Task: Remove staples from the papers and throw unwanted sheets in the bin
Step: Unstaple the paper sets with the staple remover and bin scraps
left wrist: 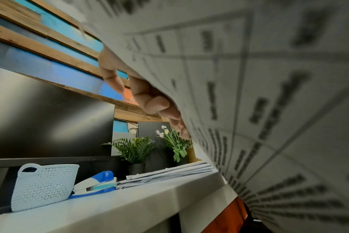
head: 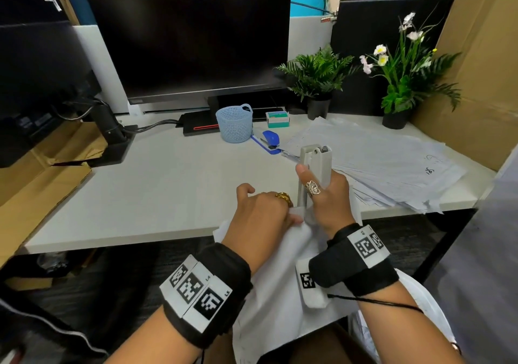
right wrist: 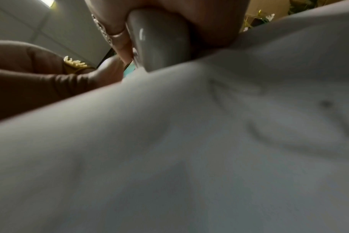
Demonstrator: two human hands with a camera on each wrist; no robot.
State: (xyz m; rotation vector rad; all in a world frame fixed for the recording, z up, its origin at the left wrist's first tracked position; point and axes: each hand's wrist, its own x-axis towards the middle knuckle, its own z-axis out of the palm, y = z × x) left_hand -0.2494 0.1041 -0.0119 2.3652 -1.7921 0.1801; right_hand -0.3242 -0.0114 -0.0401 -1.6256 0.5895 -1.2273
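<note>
My left hand (head: 260,212) pinches the top corner of a stapled set of white papers (head: 277,279) at the desk's front edge; the sheets hang down toward my lap. In the left wrist view its fingers (left wrist: 149,99) curl behind the printed sheet (left wrist: 269,110). My right hand (head: 329,195) grips a grey staple remover (head: 311,167) that stands upright, its lower end against that same corner. The right wrist view shows the tool (right wrist: 157,42) meeting the paper (right wrist: 189,141). The staple itself is hidden.
A loose stack of papers (head: 378,164) covers the desk's right side. Behind my hands are a blue stapler (head: 270,140), a pale blue basket (head: 234,123) and a staple box (head: 277,118). A monitor and two potted plants stand at the back. A white plastic bag (head: 426,307) sits at lower right.
</note>
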